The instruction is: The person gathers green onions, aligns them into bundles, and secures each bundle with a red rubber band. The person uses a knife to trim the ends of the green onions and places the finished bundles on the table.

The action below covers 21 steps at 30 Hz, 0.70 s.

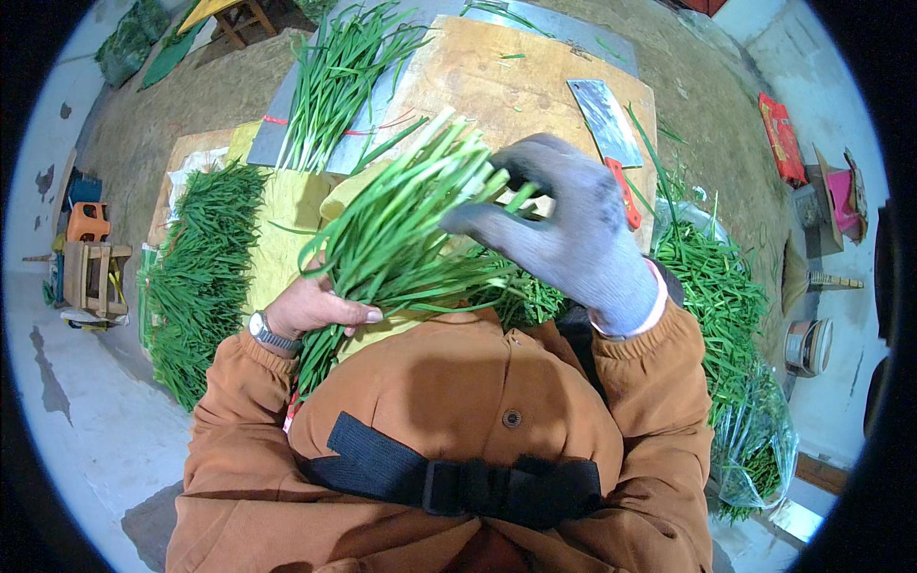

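Observation:
My bare left hand (320, 310), with a wristwatch above it, is closed around a loose bunch of garlic chives (392, 220). The pale cut ends point up and to the right, and the green leaves droop toward my jacket. At those ends, my grey-gloved right hand (564, 215) curves with thumb and fingers apart, a few stalks showing in the gap. Beyond the bunch lies a wooden board (487, 86). On its right side rests a cleaver (607, 124) with a red handle. A second bunch of chives (339, 81) lies to the board's left, beside a red tie (275, 120).
Stacked chives (205, 277) fill the left side. More chives (707, 286) lie to my right, partly in a clear plastic bag (759, 449). Along the walls stand an orange stool (89, 222), a wooden stool (94, 277), a red bag (783, 138) and a white bucket (808, 347).

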Available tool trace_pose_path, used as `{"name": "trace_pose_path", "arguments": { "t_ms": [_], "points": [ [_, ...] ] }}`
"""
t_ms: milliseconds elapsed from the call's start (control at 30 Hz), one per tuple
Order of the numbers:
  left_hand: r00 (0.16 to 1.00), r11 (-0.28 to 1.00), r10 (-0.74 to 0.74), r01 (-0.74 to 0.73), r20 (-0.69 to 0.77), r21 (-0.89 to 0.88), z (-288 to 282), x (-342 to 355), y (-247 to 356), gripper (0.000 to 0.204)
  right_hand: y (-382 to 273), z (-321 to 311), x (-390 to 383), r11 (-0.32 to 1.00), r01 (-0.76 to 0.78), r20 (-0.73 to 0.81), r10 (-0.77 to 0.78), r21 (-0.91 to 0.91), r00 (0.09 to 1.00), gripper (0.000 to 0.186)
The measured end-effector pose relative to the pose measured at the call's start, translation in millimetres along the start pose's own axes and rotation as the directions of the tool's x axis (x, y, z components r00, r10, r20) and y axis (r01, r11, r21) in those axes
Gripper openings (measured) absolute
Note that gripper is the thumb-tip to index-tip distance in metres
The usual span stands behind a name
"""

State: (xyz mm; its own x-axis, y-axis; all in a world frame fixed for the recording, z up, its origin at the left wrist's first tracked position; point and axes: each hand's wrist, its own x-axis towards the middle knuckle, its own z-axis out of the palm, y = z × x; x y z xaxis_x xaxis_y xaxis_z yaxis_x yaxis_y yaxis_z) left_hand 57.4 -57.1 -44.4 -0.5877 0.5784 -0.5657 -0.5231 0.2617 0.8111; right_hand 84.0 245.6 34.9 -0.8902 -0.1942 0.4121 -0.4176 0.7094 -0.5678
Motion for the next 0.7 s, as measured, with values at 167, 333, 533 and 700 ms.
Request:
{"name": "trace_pose_path", "arguments": {
  "t_ms": [167,333,533,700],
  "points": [
    [0.983,0.983,0.185,-0.185,-0.016,0.008,3.9,1.2,-5.3,0.061,6.0,18.3,-16.7,0.696,-0.511,0.274,0.433,0.504,0.859,0.026],
    [0.975,0.968,0.213,-0.220,-0.060,-0.124,1.1,4.3,-8.8,0.053,5.6,19.3,-54.1,0.546,-0.498,0.196,0.518,0.674,0.833,0.020],
    [0.968,0.969,0.234,-0.240,-0.085,-0.063,6.0,7.3,-3.3,0.054,4.7,-29.2,-64.0,0.742,-0.352,-0.280,0.579,0.571,0.765,0.015],
    [0.967,0.969,0.244,-0.240,-0.076,0.051,16.7,9.6,4.2,0.048,-11.1,-30.5,-42.8,0.960,0.247,-0.052,-0.255,-0.130,0.965,0.034]
  ]
}}
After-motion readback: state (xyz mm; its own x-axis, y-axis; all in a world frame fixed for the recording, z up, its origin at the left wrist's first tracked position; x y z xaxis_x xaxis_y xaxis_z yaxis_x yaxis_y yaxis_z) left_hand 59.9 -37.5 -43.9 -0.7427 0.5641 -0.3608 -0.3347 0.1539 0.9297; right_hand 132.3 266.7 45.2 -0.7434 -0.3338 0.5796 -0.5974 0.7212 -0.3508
